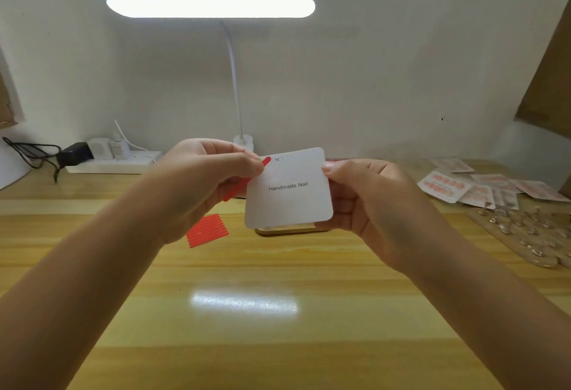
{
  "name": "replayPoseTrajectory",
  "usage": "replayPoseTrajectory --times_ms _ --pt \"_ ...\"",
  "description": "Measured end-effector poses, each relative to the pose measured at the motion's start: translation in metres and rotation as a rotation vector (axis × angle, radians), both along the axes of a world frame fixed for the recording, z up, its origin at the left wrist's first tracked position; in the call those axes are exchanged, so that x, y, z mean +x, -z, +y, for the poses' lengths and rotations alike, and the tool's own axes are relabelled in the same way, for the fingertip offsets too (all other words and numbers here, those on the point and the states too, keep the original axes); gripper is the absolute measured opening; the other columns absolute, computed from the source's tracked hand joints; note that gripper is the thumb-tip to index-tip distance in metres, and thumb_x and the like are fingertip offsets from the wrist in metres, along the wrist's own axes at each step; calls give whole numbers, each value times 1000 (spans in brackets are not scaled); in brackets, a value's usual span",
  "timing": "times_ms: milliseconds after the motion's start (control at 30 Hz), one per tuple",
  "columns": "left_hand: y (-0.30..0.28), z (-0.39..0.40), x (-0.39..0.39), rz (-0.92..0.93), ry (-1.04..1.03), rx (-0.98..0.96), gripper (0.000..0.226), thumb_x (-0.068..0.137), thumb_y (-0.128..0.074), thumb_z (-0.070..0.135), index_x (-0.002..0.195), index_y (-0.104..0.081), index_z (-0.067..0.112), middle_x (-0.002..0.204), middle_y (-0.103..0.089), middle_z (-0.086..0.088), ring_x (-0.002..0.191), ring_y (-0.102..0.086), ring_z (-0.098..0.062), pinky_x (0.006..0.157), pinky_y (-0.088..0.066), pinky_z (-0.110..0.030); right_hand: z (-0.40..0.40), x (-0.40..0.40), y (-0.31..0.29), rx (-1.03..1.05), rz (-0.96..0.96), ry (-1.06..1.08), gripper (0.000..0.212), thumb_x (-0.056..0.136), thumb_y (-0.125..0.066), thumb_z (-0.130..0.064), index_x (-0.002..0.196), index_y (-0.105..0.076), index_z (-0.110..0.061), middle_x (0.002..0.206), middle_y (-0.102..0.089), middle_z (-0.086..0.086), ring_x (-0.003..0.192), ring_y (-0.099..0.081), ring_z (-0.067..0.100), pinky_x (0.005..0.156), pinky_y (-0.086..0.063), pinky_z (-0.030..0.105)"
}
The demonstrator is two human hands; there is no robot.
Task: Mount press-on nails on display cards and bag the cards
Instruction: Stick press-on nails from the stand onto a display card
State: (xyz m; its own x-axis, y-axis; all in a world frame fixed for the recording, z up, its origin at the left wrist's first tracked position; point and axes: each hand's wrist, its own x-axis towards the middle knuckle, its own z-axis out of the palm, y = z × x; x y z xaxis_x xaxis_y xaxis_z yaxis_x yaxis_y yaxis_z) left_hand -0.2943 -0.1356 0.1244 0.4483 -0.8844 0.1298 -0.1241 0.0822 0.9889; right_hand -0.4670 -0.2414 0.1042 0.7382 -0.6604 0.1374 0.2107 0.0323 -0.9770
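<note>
The right hand (367,204) pinches the light, stiff card (289,188) by its edge, the safest hold, while the left hand (210,179) pinches a flimsy, likely sticky red strip (244,184) at its top end.

Both bare forearms are extended forward and converge at mid-frame. The left hand (213,179) is raised with its fingers curled, thumb and forefinger pinched together at the tips. The right hand (367,201) is turned palm inward, thumb on top and fingers curled underneath in a grip.
</note>
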Motion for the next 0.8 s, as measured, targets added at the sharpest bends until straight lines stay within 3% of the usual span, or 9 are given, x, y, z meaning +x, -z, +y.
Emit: replayPoseTrajectory --times_ms 67,167,267,367,500,600,733,800 --pt "2 -2 -2 -87 -104 40 12 75 -69 6 65 -73 13 73 -67 -7 73 -59 -20 74 -49 -31 0 0 4 -135 44 96 20 94 -55 -11 88 -72 -3 78 -74 12 65 -71 22 53 -55 27" --pt "7 -4 -8 -410 -389 -33 11 86 -65 20 75 -66 18 57 -59 12 54 -49 -2 57 -40 -17 1 0 8 -334 83 191 22 93 -58 -12 78 -73 -5 73 -74 9 64 -72 22 58 -59 30" --pt "5 1 -18 -606 -396 -140 14 86 -67 29 74 -64 23 59 -58 12 48 -48 1 48 -37 -10 4 1 8 -395 84 205 23 94 -58 -13 78 -73 -9 70 -74 4 62 -72 17 54 -57 23" --pt "7 2 -27 -510 -187 -69 16 86 -67 30 74 -66 19 60 -60 10 53 -50 -3 55 -43 -23 8 0 7 -396 90 177 21 95 -58 -15 80 -73 -13 70 -74 3 61 -71 16 51 -55 21" --pt "10 -1 -30 -348 -36 33 14 88 -62 10 74 -65 12 64 -62 6 60 -53 -8 56 -44 -15 12 -1 6 -396 96 105 20 95 -57 -16 87 -74 -9 70 -74 6 61 -71 16 52 -55 22" --pt "9 0 -27 -322 13 87 18 91 -58 8 74 -63 12 62 -59 7 61 -51 -9 54 -43 -14 13 -1 5 -415 102 60 21 96 -56 -16 89 -74 -7 71 -74 5 61 -71 14 53 -55 22" --pt "6 0 -25 -312 15 117 20 93 -55 7 74 -59 12 66 -55 1 66 -49 -15 65 -42 -26 12 0 5 -431 108 68 20 97 -55 -14 93 -73 -7 74 -74 6 61 -71 13 54 -55 21" --pt "4 1 -26 -285 6 101 22 93 -53 5 72 -58 11 65 -55 0 64 -50 -14 64 -44 -26 10 0 6 -401 93 77 19 97 -54 -14 93 -73 -9 73 -74 3 60 -69 10 54 -53 18"
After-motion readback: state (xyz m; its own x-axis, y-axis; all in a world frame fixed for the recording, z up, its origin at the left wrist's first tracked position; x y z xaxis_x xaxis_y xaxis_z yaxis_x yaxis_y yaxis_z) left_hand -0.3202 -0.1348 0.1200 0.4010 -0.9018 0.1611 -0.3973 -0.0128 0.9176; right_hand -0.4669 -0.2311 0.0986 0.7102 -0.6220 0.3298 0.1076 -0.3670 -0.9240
